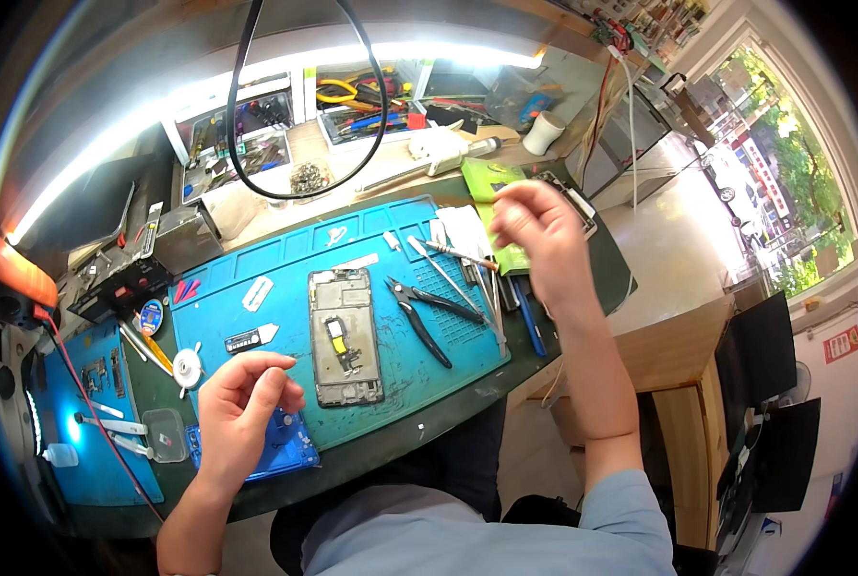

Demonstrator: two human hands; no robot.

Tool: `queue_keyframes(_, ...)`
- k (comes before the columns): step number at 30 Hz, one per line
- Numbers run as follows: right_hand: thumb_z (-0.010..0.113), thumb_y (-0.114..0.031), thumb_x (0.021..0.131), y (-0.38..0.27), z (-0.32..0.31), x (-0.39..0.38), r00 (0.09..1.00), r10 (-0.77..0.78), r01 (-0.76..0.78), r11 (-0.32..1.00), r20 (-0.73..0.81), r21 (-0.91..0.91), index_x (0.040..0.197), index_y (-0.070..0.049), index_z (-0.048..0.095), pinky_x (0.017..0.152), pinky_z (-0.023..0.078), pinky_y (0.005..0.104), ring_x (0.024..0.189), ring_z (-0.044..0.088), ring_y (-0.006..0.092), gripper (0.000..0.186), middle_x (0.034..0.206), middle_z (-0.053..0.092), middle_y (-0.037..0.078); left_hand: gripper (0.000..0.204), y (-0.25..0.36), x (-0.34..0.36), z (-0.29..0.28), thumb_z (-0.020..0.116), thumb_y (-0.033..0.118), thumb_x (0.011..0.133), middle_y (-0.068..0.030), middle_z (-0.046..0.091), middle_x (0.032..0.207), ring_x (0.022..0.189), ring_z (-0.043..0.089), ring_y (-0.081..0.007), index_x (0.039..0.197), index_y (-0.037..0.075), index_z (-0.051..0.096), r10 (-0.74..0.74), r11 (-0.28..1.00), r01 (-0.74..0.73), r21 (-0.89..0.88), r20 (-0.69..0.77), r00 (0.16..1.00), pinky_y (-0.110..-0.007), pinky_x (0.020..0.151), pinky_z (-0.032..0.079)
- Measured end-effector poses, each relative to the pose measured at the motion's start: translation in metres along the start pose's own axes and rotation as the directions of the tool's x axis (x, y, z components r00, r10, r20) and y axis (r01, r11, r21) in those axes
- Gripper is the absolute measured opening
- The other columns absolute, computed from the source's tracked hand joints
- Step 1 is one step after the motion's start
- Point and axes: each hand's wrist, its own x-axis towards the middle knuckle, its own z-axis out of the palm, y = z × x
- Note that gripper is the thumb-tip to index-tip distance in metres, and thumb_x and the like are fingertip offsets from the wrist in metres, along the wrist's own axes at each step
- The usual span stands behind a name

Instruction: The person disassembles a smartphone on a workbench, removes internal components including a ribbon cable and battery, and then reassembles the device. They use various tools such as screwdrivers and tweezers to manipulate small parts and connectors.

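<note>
My left hand [245, 411] hovers over a blue plastic tray [290, 446], its fingers loosely curled in with nothing seen in them. Raised above a bright green box [512, 257], my right hand [541, 230] has its fingers bent and drawn together; what they hold, if anything, I cannot make out. Between the hands an opened phone frame [357, 331] lies on the blue work mat [419, 389], a yellow-and-black flex part [337, 335] on its middle. Black-handled cutting pliers [419, 322] rest to the right of the frame, jaws toward it.
Tweezers [448, 274] and a blue pen-like tool [530, 317] lie right of the pliers. A white spool [187, 367] and a clear container [165, 435] are at the left. Behind the mat stand tool bins [352, 125] and a glue gun [439, 158]. A black cable loop [232, 115] hangs in front.
</note>
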Motion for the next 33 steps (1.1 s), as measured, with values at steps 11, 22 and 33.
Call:
queue_keyframes(11,0.065,-0.006,0.093,0.024,-0.113,0.172,0.770,-0.181,0.200,0.979,-0.612,-0.038,0.109,0.008,0.065,0.063,0.056,0.0260,0.075,0.067,0.0142,0.021,0.090,0.068,0.010,0.019,0.000,0.005,-0.003,0.055,0.010,0.104,-0.0068,0.069,0.085,0.078,0.067,-0.0121,0.115,-0.003,0.064,-0.003,1.000,0.003,-0.031,0.012,1.000,-0.025,0.072,0.054)
queue_keyframes(22,0.067,-0.016,0.080,0.049,-0.108,0.267,0.616,-0.370,-0.011,0.879,-0.695,-0.477,0.096,0.000,0.076,0.071,0.056,0.0394,0.079,0.072,0.0279,0.024,0.079,0.073,0.016,0.019,0.001,0.009,-0.008,0.055,0.007,0.103,-0.0073,0.069,0.087,0.079,0.067,-0.0124,0.117,-0.004,0.063,-0.036,0.998,0.035,-0.055,-0.018,0.999,-0.026,0.075,0.055)
queue_keyframes(33,0.067,-0.016,0.093,0.017,0.001,0.087,0.896,-0.408,0.403,0.589,0.173,-0.701,0.103,-0.004,0.072,0.071,0.054,0.0296,0.079,0.069,0.0140,0.017,0.091,0.074,0.007,0.021,0.006,0.011,-0.004,0.065,-0.003,0.090,-0.0117,0.068,0.101,0.092,0.068,-0.0219,0.111,-0.001,0.067,0.217,0.855,-0.251,0.453,0.126,0.968,-0.033,0.083,0.054)
